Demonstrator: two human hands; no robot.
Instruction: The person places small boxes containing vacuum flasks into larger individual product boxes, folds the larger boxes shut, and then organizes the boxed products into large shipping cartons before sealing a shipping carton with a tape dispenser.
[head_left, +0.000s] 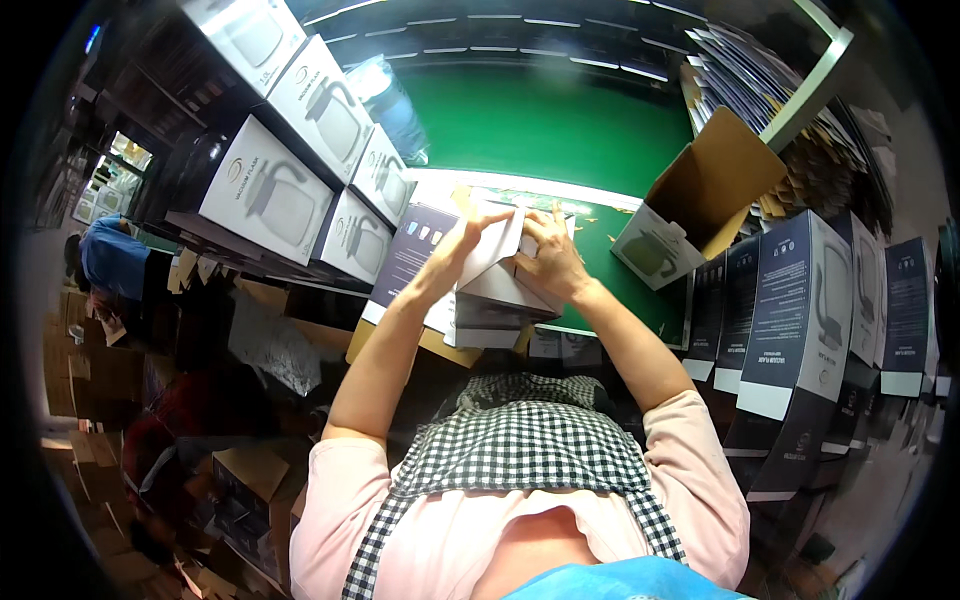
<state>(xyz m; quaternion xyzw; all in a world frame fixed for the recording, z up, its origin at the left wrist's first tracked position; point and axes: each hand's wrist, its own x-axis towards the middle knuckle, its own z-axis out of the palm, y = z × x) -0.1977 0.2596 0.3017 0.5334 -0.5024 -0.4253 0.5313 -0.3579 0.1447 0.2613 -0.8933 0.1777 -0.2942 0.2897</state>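
In front of me on the green work surface [590, 318] is a white and dark printed carton [495, 290], with flaps raised at its end. My left hand [468, 238] holds the left side of this carton, its fingers bent at a raised white flap [508, 235]. On the flap's other side, my right hand [550, 255] grips the carton with curled fingers. Both hands partly hide the carton's end, and what is inside cannot be seen. A dark blue printed panel [405, 262] lies flat beside my left forearm.
Printed flask boxes [268, 192] are stacked at the left. An open box [655, 248] stands right of my hands, with more boxes [800, 300] in rows farther right. Flattened cartons [745, 80] are piled at the back right. A clear bluish plastic bag [388, 105] stands behind the stack.
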